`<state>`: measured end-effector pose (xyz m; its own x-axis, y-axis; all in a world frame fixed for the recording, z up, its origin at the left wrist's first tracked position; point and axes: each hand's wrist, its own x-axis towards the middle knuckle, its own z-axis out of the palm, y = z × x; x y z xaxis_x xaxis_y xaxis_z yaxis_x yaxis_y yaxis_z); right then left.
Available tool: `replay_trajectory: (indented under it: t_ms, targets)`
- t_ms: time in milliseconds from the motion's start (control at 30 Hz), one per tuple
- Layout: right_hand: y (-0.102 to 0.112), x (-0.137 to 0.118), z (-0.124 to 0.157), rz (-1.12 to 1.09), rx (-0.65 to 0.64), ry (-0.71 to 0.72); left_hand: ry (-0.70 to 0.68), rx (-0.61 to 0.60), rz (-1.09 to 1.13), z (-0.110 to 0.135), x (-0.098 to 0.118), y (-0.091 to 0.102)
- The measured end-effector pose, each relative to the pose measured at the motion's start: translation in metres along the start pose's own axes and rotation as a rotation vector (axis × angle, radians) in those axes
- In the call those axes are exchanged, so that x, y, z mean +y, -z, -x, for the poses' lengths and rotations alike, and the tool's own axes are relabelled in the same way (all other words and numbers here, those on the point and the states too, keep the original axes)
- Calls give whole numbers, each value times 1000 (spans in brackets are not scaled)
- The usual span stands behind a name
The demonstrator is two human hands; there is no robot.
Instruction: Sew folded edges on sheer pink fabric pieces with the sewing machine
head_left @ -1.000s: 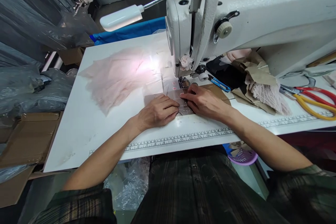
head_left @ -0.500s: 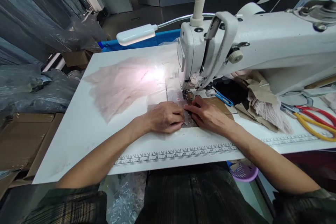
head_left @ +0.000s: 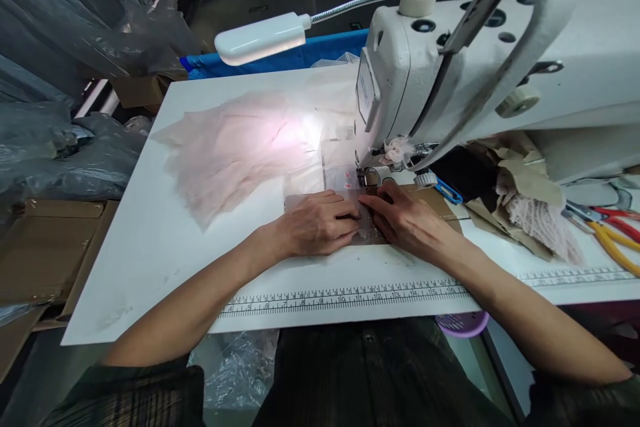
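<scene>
Sheer pale pink fabric [head_left: 240, 140] spreads over the white sewing table, its near part running up to the presser foot [head_left: 367, 178] of a white sewing machine [head_left: 395, 73]. My left hand [head_left: 320, 223] presses on the near edge of the cloth, fingers curled and closed on it just left of the foot. Beside it, my right hand [head_left: 405, 217] pinches the same edge between thumb and forefinger, right in front of the foot. The fabric under both sets of fingertips is mostly hidden.
A printed ruler [head_left: 345, 297] runs along the table's front edge. To the right lie blue thread snips [head_left: 449, 191], fabric scraps [head_left: 540, 220] and yellow-handled scissors [head_left: 617, 247]. A lamp [head_left: 263, 39] hangs over the cloth. Cardboard boxes [head_left: 50, 253] stand at left.
The view has shifted, so the sewing machine looks larger and farther right. Both hands keep their hold beside the presser foot, and the fabric lies almost the same.
</scene>
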<state>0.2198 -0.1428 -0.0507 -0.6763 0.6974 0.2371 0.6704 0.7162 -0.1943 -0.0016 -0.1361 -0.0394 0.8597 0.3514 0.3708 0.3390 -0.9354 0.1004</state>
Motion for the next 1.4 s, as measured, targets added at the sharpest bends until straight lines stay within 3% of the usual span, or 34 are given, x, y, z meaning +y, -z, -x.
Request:
replay_trajectory:
  t_ms: [167,500,733,967,1133,1400]
  targets:
    - [2,-2,0,21,-39,-8,62,29,-109,-1,3,-7]
    - [-2,4,6,-172,65,-62,204,148,-135,-2,1,-19]
    - [9,17,6,-337,187,-290,151,213,-113,-3,-3,-23]
    - [8,18,6,-371,209,-267,82,227,-57,-4,-6,-23]
    - [6,20,7,-345,210,-246,84,198,-82,-5,-4,-20]
    - [0,24,8,-347,234,-210,106,252,-99,-7,-3,-20]
